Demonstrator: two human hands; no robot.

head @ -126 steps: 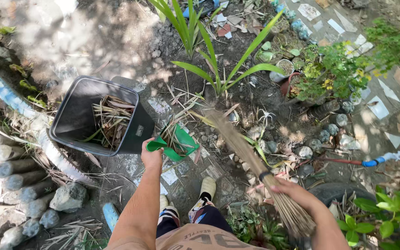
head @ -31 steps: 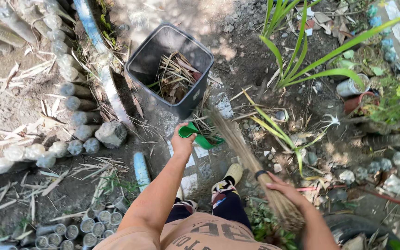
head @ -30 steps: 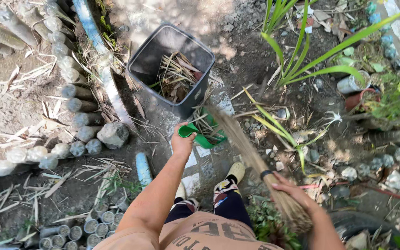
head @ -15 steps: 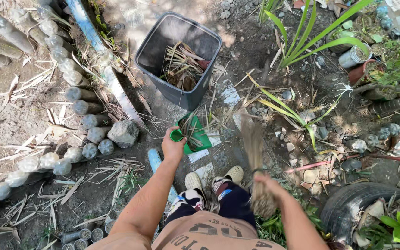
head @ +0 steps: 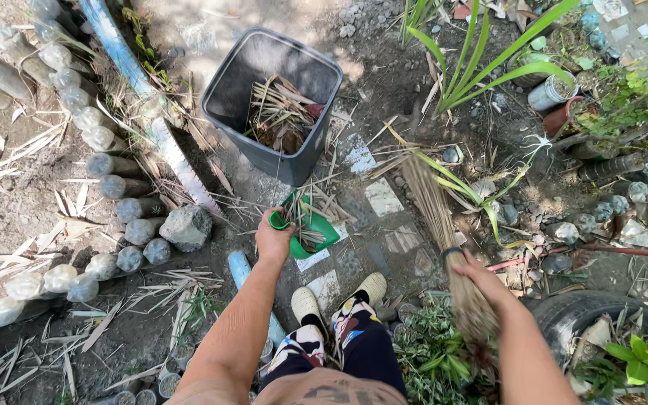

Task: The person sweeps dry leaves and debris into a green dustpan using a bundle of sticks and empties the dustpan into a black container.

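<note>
Dirt garden ground is lying beneath us. Our left hand (head: 273, 241) is gripping a green dustpan (head: 310, 229) just before the dark bin (head: 273, 101), while our right hand (head: 481, 276) is clenching a stick broom (head: 436, 217).

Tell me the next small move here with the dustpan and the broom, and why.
Probably lift the green dustpan and tip it into the dark bin just beyond it. The left hand grips its handle, dry leaves already lie on it, and the bin holds similar leaves. The right hand holds the stick broom with its bristles off to the side, on the ground, away from the pan.
</note>
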